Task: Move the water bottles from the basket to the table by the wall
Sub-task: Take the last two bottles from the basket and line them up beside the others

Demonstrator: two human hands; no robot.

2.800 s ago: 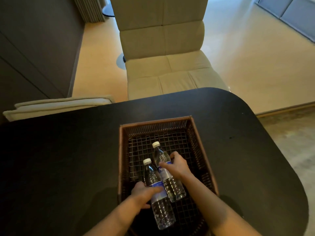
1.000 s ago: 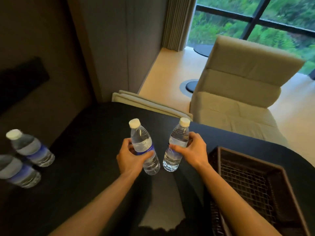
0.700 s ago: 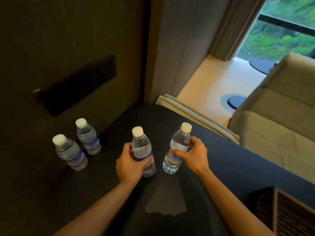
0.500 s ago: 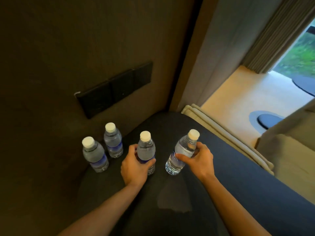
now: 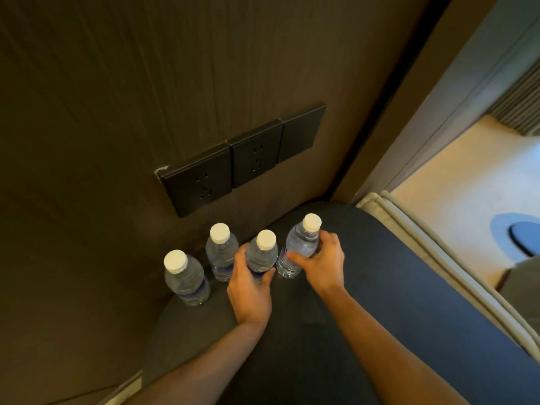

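Observation:
Several clear water bottles with white caps stand in a row on the dark table (image 5: 365, 302) next to the wall. My left hand (image 5: 249, 283) is wrapped around the third bottle (image 5: 263, 254), which is upright. My right hand (image 5: 321, 264) grips the rightmost bottle (image 5: 301, 245), which leans slightly to the right. Two more bottles stand free to the left: one near the wall (image 5: 220, 249) and one at the far left (image 5: 184, 277). The basket is out of view.
A dark wood wall (image 5: 117, 97) with a black socket panel (image 5: 242, 157) rises just behind the bottles. A beige cushion edge (image 5: 438, 247) runs along the table's right side, with light floor (image 5: 467, 182) beyond.
Both hands have carried their bottles from the basket across the table toward the wall, up beside the two standing bottles. The view has swung left, and the basket has left the frame.

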